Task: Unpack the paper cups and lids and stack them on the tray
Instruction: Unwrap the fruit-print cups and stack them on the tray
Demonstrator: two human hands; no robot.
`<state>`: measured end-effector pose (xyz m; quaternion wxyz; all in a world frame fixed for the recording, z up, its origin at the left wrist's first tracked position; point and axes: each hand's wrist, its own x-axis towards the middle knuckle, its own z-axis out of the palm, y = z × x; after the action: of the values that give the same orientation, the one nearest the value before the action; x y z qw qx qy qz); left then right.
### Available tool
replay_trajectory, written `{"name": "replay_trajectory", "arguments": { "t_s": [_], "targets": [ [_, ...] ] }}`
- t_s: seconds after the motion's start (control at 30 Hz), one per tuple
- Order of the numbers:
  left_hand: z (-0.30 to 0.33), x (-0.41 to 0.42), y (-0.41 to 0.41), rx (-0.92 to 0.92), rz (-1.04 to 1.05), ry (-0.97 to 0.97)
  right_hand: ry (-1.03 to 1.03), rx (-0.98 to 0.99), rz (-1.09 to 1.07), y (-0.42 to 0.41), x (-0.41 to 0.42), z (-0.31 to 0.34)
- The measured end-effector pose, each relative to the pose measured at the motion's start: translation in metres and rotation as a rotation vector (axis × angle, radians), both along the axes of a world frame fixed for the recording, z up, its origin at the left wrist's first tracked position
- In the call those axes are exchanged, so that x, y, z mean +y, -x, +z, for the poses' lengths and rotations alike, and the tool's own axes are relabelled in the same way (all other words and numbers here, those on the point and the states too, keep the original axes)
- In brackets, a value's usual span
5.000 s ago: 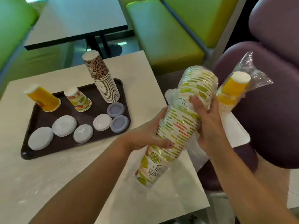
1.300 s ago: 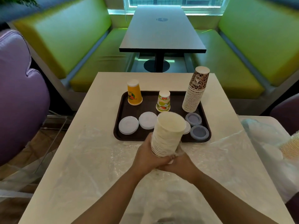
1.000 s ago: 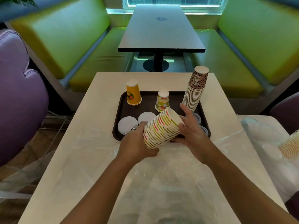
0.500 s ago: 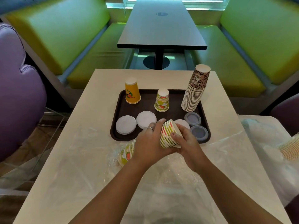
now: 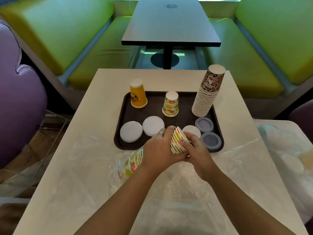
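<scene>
Hands meet at the frame's centre: the left hand (image 5: 158,150) wraps over the sideways stack of striped and fruit-printed paper cups (image 5: 177,142), and the right hand (image 5: 196,150) grips its upper end, thumb across the rims. The stack's lower end trails left into clear plastic wrap (image 5: 122,167) lying on the pale table (image 5: 81,167). Just above, the dark brown rectangular tray (image 5: 169,95) holds an upturned orange cup (image 5: 138,94), a small fruit-print cup (image 5: 171,104), a tall leopard-print cup stack (image 5: 207,92), white lids (image 5: 131,131) and grey lids (image 5: 210,140).
</scene>
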<state>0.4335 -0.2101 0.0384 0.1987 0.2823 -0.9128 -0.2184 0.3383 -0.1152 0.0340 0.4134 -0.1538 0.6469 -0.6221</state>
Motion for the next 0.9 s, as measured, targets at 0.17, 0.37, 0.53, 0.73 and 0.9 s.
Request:
{"name": "replay_trajectory", "arguments": {
  "t_s": [0.17, 0.37, 0.53, 0.73, 0.9],
  "targets": [
    [0.0, -0.006, 0.006, -0.041, 0.009, -0.039, -0.036, 0.034, -0.001, 0.009, -0.007, -0.001],
    [0.0, -0.015, 0.013, -0.007, 0.02, -0.077, -0.027, 0.079, -0.003, 0.024, -0.017, 0.001],
    [-0.004, -0.029, 0.008, -0.023, 0.075, -0.173, 0.03, 0.19, 0.142, 0.065, -0.022, 0.017],
    [-0.001, -0.038, 0.011, -0.013, 0.08, -0.251, -0.065, 0.704, 0.761, 0.101, -0.038, 0.053],
    [0.0, -0.041, 0.013, -0.013, 0.108, -0.274, -0.133, 1.247, 1.003, 0.102, -0.059, 0.068]
  ]
}}
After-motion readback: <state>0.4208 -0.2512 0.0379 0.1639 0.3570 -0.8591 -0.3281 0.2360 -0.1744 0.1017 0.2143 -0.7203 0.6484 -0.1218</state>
